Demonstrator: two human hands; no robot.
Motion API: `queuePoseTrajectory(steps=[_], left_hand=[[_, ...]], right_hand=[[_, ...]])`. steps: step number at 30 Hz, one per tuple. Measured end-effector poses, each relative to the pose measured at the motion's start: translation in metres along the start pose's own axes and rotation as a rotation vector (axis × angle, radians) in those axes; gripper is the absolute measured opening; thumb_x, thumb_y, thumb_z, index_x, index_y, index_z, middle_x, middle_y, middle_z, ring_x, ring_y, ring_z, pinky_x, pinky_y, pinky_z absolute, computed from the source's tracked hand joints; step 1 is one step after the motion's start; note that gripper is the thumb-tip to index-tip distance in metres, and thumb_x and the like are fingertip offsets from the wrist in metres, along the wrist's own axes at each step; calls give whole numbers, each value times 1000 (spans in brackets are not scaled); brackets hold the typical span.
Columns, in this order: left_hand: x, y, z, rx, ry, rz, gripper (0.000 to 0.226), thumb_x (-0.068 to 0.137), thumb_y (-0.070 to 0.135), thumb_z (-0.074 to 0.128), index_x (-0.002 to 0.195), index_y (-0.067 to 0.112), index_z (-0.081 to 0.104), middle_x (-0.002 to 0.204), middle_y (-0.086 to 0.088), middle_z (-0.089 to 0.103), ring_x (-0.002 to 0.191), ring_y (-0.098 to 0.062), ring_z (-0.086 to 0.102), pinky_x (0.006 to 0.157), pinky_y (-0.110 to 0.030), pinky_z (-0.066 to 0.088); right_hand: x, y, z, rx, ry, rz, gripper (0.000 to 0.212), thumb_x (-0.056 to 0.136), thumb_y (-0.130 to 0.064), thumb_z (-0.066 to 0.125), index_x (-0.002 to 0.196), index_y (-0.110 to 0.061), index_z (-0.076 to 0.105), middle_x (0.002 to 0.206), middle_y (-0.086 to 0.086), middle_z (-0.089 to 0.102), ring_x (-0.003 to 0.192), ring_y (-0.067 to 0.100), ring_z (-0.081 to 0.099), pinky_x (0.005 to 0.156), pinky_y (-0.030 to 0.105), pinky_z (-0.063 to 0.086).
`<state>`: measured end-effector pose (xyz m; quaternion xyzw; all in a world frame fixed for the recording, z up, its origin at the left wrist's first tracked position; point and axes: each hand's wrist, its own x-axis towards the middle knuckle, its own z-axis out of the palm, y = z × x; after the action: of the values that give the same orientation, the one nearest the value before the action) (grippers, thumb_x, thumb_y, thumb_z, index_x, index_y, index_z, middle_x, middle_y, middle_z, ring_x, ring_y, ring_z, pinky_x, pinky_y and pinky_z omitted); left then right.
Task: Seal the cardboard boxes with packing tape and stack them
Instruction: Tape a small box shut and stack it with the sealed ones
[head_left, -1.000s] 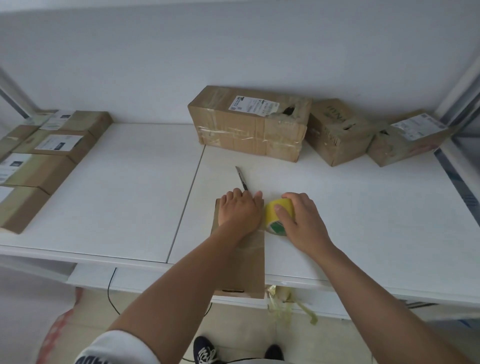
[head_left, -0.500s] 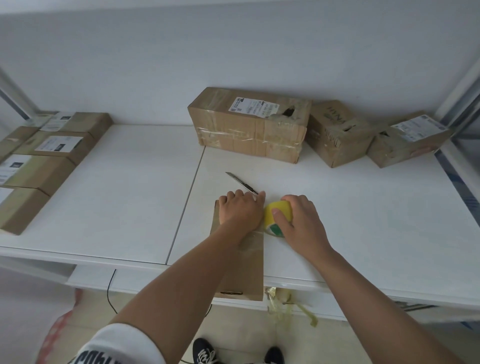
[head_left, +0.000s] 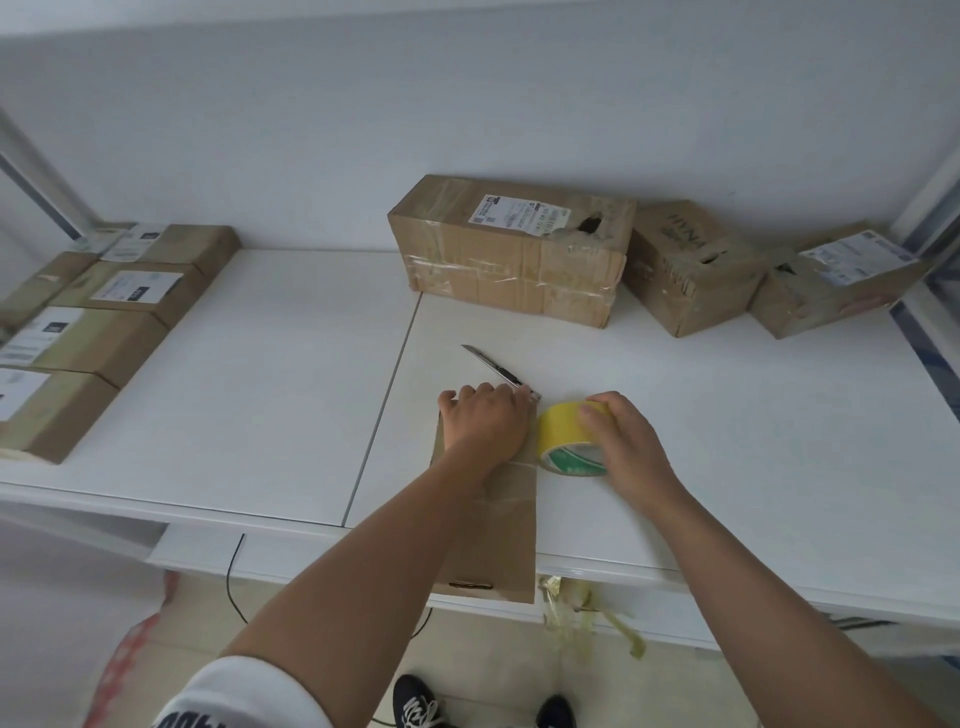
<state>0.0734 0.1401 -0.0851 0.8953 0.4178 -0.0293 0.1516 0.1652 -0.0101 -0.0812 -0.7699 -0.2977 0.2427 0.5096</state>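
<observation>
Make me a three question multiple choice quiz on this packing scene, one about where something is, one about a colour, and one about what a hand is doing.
1. Where does the utility knife lie?
A. on the table just beyond the left hand
B. on top of the large box at the back
C. on the floor

2. What colour is the tape roll?
A. brown
B. yellow
C. blue

3. What is the left hand doing?
A. lifting the knife
B. hanging at the person's side
C. pressing flat on the small box

Answers:
1. A, the blade points away across the white table from the fingertips.
2. B, its outer band is bright yellow under the right hand.
3. C, the fingers lie spread on the brown cardboard.
</observation>
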Motion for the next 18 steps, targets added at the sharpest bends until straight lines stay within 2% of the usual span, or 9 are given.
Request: queuePoseTrajectory(steps=[2,5,7,10,15,18], left_hand=[[-2,2,3,28,14,-1,61,105,51,17,117,14,63,122,-9,62,124,-31,49,114,-50,19],[-2,5,4,69,24,2,70,102,61,14,123,13,61,126,-9,61,126,-31,47,113,-50,21],[-1,4,4,79,15,-6,73,99,64,14,124,13,61,128,-9,59,126,-30,46,111,-49,22],[-1,4,3,87,9,-12,78,96,69,14,125,13,61,129,-9,59,127,-30,46,111,-49,22],[-7,6,-3,164,-11,-9,86,91,77,15,131,12,56,133,-10,55,130,-33,41,113,-55,19],[-10,12,-1,184,-15,-58,82,92,75,17,137,15,50,141,-9,49,136,-33,35,113,-65,10]], right_hand=[[2,3,-4,125,4,84,35,87,-51,57,75,-19,53,71,-7,53,70,12,51,63,22,39],[6,2,-14,49,-38,72,43,86,-47,64,63,-16,44,56,-8,40,55,9,41,57,29,32],[10,-1,-22,-145,-63,-19,50,86,-47,66,63,-10,43,55,-6,36,53,10,36,54,29,29],[17,-10,-26,-404,-79,-92,50,89,-44,65,69,-2,45,60,1,39,57,16,39,55,34,31],[21,-15,-31,-651,-84,-35,49,88,-52,59,65,-13,41,63,1,47,65,21,47,57,35,33],[18,-16,-33,-654,-75,-36,48,88,-51,60,65,-14,40,64,1,47,65,20,47,56,34,32]])
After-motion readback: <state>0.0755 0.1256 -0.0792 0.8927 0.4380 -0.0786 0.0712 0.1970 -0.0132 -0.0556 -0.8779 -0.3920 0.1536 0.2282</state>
